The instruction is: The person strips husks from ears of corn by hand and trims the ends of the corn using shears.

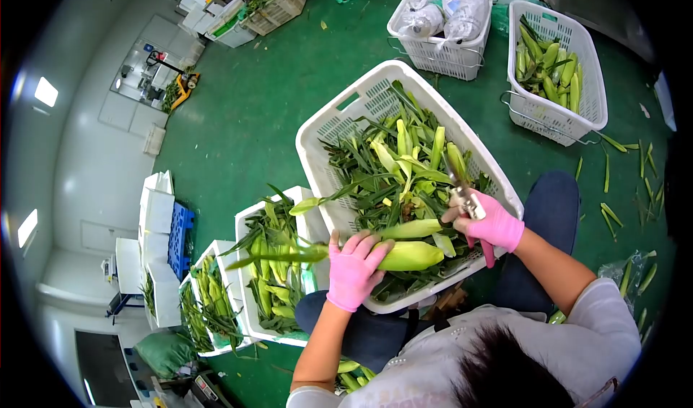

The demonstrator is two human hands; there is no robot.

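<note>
My left hand (355,269), in a pink glove with bare fingertips, is closed around a green ear of corn (413,256) in its husk. Its leafy end points left, its thick end right. A second husked ear (415,229) lies right beside it; whether my fingers hold that one too is unclear. My right hand (492,224), gloved the same way, grips pruning shears (468,200) with a metal head and reddish handles. The blades point up and away from me, apart from the corn. Both hands are over the near side of a white crate (317,148) full of husk leaves and ears.
White boxes of corn (274,271) stand to the left. Farther off are a crate of husked ears (552,65) and a crate of plastic-wrapped bundles (451,11). Cut stalk pieces (608,217) litter the green floor on the right. A yellow pallet jack (186,83) stands far left.
</note>
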